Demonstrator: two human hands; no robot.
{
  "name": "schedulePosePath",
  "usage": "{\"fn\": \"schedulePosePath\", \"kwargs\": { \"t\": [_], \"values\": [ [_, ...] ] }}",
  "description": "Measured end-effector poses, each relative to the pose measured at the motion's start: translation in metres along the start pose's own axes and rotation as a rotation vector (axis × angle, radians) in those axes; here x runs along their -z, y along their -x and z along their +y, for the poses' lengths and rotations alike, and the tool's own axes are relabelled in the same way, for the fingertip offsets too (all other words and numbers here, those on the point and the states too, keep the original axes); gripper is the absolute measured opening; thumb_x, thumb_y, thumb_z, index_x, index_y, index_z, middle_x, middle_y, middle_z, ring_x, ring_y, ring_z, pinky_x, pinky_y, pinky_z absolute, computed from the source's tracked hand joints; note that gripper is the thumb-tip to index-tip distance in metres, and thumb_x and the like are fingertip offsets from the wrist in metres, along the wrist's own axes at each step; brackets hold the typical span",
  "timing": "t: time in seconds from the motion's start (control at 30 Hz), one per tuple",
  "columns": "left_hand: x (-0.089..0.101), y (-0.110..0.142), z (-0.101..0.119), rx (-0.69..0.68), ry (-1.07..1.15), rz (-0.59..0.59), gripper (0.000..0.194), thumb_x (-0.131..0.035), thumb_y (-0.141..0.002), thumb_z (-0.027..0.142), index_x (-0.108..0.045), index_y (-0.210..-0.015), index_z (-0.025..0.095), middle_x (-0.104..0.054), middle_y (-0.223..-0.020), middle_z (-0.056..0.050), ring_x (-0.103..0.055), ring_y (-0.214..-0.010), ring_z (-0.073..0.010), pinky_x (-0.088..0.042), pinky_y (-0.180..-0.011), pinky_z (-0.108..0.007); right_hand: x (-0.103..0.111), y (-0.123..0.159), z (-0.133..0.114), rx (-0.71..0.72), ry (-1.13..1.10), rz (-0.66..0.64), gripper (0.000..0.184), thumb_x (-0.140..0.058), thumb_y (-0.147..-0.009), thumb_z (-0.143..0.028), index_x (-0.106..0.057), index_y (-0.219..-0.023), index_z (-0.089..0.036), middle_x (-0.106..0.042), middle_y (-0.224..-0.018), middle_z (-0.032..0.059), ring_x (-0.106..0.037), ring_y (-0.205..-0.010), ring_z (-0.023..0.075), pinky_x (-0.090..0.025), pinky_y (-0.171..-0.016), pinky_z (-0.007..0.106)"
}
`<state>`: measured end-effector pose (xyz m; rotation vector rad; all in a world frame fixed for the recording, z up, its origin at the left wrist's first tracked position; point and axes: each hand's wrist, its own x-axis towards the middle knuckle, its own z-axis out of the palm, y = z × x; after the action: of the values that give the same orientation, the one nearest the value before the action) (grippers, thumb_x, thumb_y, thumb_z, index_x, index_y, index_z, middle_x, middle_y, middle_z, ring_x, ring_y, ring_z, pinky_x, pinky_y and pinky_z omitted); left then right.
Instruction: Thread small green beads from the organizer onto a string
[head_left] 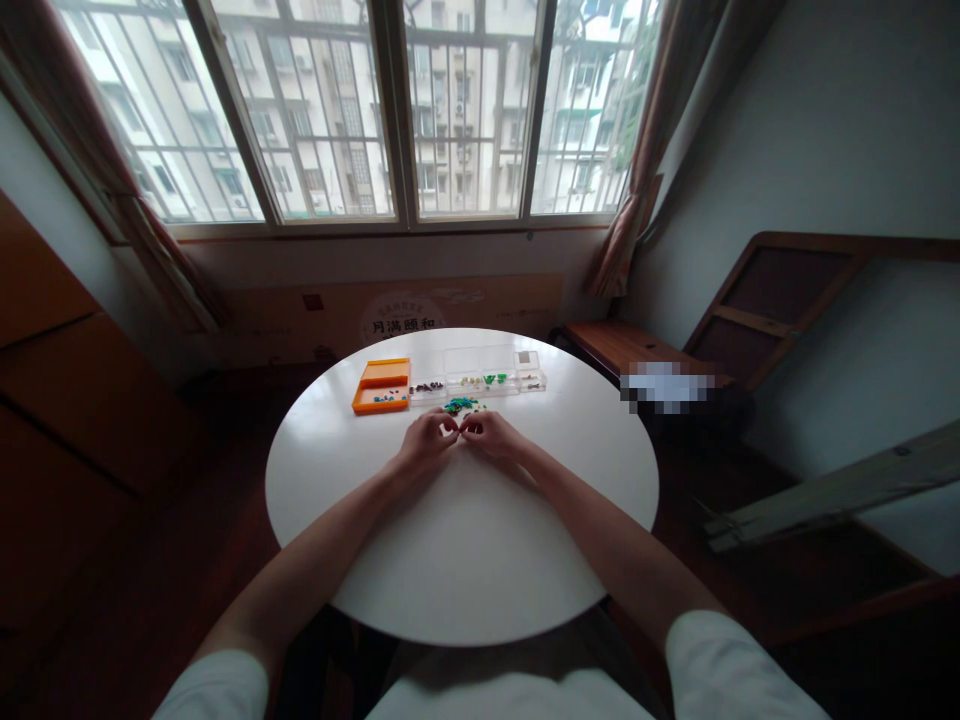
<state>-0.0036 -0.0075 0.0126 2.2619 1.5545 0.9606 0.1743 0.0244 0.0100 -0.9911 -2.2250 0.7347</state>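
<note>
White sleeves (225,688) at the lower edge; bare forearms (360,515) out over a round white table (465,560). Left hand (430,432) and right hand (491,433) meet fingertip to fingertip, both in a pinch; cannot tell whether anything is held between. Step in hand, by judgement: two-handed fingertip work. Next move likely calls for a light, steady pinch. Just beyond the hands: heap of blue-green pieces (459,405). Farther: open orange box (381,408), clear compartments (469,393) with dark pieces (427,387) and green pieces (493,379).

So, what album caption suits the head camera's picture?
Hands close together before a heap of colourful pieces on a round white table.
</note>
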Motion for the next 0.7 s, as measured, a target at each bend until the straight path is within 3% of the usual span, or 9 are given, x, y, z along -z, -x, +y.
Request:
{"fn": "schedulePosePath", "kwargs": {
  "t": [0.7],
  "values": [
    [-0.0013, 0.0005, -0.0011, -0.001, 0.023, 0.004, 0.018, -0.062, -0.077, 0.034, -0.072, -0.079, 0.02, -0.064, -0.084, -0.002, -0.057, -0.062, -0.0103, -0.04, -0.055, -0.02, 0.0013, 0.0, -0.0014, 0.005, 0.023, -0.006, 0.018, -0.057, -0.076, -0.017, -0.073, -0.083, -0.012, -0.066, -0.068, 0.0035, -0.056, -0.062, 0.0115, -0.038, -0.057, 0.021]
  ]
}}
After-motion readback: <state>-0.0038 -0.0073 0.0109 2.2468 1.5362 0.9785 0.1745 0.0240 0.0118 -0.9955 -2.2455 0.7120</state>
